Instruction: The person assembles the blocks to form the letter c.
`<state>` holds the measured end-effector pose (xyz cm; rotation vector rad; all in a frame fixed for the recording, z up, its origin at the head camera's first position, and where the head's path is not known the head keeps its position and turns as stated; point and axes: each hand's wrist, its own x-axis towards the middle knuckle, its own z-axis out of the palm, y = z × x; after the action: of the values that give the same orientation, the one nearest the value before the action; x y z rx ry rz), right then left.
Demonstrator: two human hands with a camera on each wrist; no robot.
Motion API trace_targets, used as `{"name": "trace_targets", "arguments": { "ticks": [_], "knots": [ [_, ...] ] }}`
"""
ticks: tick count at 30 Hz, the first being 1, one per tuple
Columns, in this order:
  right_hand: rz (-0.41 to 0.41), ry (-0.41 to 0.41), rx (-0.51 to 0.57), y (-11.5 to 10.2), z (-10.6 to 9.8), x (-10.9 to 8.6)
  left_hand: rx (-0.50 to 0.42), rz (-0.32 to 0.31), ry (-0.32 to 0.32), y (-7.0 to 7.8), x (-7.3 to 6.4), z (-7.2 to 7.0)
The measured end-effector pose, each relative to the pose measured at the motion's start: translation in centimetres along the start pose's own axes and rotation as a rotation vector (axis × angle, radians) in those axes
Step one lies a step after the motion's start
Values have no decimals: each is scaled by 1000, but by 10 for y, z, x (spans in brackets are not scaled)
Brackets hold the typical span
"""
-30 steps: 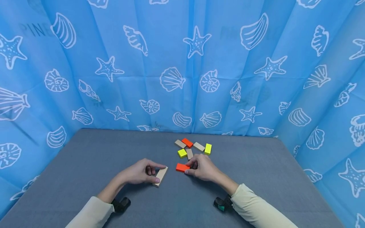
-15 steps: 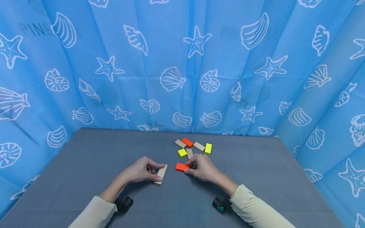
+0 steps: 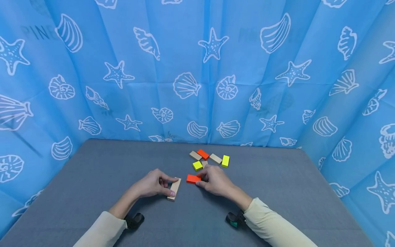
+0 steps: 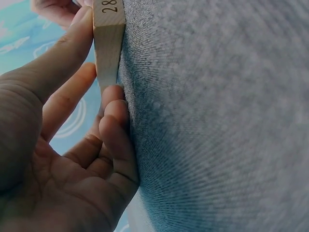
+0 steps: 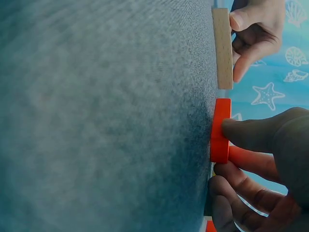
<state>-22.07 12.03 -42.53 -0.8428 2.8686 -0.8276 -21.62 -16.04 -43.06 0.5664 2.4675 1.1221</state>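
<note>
A pale wooden block [image 3: 175, 187] lies flat on the table. My left hand [image 3: 152, 183] has its thumb and index fingertips resting on its upper face, one near each end. In the left wrist view the wooden block [image 4: 108, 43] carries the number 28, and the other fingers are loosely curled beside it. To the right, separated by a small gap, lies a red-orange block [image 3: 192, 178]. My right hand [image 3: 216, 180] pinches its right end between thumb and index finger; the right wrist view shows the red-orange block [image 5: 220, 140] low against the cloth.
Behind the right hand lie a yellow block [image 3: 197, 166], a second red-orange block [image 3: 202, 154], another yellow block [image 3: 225, 161] and several wooden blocks, one partly hidden by the hand. A blue shell-patterned curtain [image 3: 185, 113] borders the grey table [image 3: 108, 171].
The wooden block and left hand shifted slightly away and turned a little, then stayed. The right hand slid the red-orange block left and slightly away, narrowing the gap.
</note>
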Motion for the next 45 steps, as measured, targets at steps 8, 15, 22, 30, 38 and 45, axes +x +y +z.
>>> {"name": "trace_targets", "arguments": {
  "ticks": [8, 15, 22, 30, 38, 45],
  "knots": [
    [-12, 23, -29, -2, 2, 2, 14, -2, 15, 0, -1, 1],
    [-32, 63, -80, -8, 0, -3, 20, -14, 42, 2, -1, 0],
    [-96, 7, -163, -19, -3, -14, 40, -45, 84, 7, -1, 1],
    [-158, -103, -261, -24, 2, -16, 60, -56, 104, 9, -2, 2],
    [-177, -149, -319, -26, 5, -10, 71, -28, 109, 7, -1, 3],
    [-195, -152, -317, -28, 7, -2, 68, -22, 106, 7, -2, 4]
  ]
}}
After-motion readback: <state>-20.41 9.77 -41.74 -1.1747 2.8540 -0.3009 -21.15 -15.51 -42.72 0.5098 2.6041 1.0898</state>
